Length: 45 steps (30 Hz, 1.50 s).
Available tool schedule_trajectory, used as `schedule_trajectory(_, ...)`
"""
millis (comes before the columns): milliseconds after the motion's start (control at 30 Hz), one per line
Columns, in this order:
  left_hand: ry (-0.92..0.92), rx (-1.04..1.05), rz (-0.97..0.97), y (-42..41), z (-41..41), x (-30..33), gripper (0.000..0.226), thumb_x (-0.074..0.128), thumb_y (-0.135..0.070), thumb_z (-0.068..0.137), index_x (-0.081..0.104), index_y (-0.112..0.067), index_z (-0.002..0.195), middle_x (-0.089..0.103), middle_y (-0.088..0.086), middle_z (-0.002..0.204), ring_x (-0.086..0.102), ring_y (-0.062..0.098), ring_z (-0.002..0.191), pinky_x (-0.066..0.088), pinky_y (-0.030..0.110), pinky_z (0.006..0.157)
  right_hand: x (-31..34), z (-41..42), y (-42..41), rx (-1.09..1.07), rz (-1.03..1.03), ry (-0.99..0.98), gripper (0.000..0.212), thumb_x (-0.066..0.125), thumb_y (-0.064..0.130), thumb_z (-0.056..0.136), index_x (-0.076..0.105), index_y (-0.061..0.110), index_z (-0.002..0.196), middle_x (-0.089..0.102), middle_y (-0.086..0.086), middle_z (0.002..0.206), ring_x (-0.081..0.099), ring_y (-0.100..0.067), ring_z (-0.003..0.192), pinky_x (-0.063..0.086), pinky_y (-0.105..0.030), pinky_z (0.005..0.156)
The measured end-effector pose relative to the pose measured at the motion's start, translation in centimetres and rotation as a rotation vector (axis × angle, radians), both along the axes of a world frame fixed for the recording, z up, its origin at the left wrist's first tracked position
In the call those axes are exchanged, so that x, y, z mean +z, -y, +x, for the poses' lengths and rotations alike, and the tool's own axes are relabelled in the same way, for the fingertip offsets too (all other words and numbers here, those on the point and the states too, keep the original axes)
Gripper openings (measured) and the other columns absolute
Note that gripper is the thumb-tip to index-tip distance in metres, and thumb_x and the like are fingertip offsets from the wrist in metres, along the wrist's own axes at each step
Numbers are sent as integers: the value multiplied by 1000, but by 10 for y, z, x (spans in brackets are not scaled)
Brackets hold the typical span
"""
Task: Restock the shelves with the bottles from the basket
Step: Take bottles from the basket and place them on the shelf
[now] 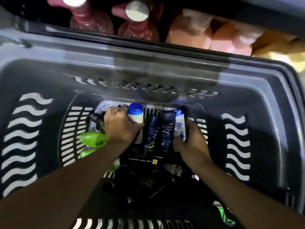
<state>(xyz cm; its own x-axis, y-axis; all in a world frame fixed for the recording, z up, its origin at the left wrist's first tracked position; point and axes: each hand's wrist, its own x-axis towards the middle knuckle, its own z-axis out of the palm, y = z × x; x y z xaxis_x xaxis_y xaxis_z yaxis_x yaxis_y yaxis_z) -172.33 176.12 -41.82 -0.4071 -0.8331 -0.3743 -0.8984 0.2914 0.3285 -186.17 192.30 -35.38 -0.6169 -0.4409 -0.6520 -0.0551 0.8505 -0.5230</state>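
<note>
From the head camera, both arms reach down into a deep dark grey plastic basket (41,76) with wavy slots. The left hand (121,128) grips a white bottle with a blue cap (136,115). The right hand (192,140) curls around a light blue shampoo bottle (179,125) beside two dark blue CLEAR bottles (162,129). Green bottles (94,139) lie at the left.
</note>
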Motion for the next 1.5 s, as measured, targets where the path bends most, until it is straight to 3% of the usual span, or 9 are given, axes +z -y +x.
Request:
schedule_trajectory(233,-245,191,169,12,20,35,40,92,-43,65,71,-19,89,62,3,94,60,13,76,50,29,78,-33,-29,23,120,221,21,36,62,5,91,52,11,124,63,3,89,58,-6,63,43,-16,42)
schedule_trajectory(333,-403,313,299,12,23,42,40,95,-31,64,72,-15,93,63,4,100,67,3,70,55,18,73,-53,-32,28,176,368,-86,8,62,12,94,59,14,101,69,-5,100,58,-15,67,45,-22,53)
schedule_trajectory(467,-522,448,439,6,28,43,41,95,-26,65,74,-16,99,71,9,104,69,-1,71,50,8,66,-66,-28,35,292,499,-196,33,75,10,82,60,8,112,68,-16,116,66,-35,105,50,-35,79)
schedule_trajectory(667,-523,380,490,4,40,48,39,95,-28,65,75,-18,97,69,13,99,57,-4,66,46,8,63,-82,-24,32,421,499,-181,39,76,26,87,58,15,120,68,-8,107,56,-25,80,40,-28,67)
schedule_trajectory(833,-517,344,538,3,48,54,37,96,-25,63,75,-18,93,73,-1,85,66,6,76,54,19,74,-73,-33,27,402,400,-151,53,83,30,80,50,7,115,66,-15,109,64,-33,97,48,-35,74)
schedule_trajectory(1000,-477,292,504,-1,48,78,47,96,-24,62,75,-21,105,77,-11,93,72,5,89,57,23,85,-30,-23,17,432,171,-166,37,83,25,80,56,18,104,60,1,95,58,-19,84,34,-24,57)
schedule_trajectory(1233,-500,296,470,3,55,146,48,96,-26,65,75,-27,108,73,-6,101,68,8,89,56,23,85,52,-10,24,313,-88,47,44,88,25,71,67,20,109,74,3,98,70,-13,88,58,-37,81)
schedule_trajectory(1367,-521,287,508,14,60,210,63,93,-49,59,74,-32,117,70,6,111,68,21,100,56,42,94,126,-7,28,252,-112,111,47,90,22,71,69,22,113,76,8,101,70,0,89,56,-20,82)
schedule_trajectory(1500,-559,401,589,23,68,291,59,95,-41,61,70,-45,115,72,2,110,70,14,96,59,36,88,217,-4,34,144,-195,263,39,86,12,75,71,21,110,77,10,94,70,8,77,51,-6,64)
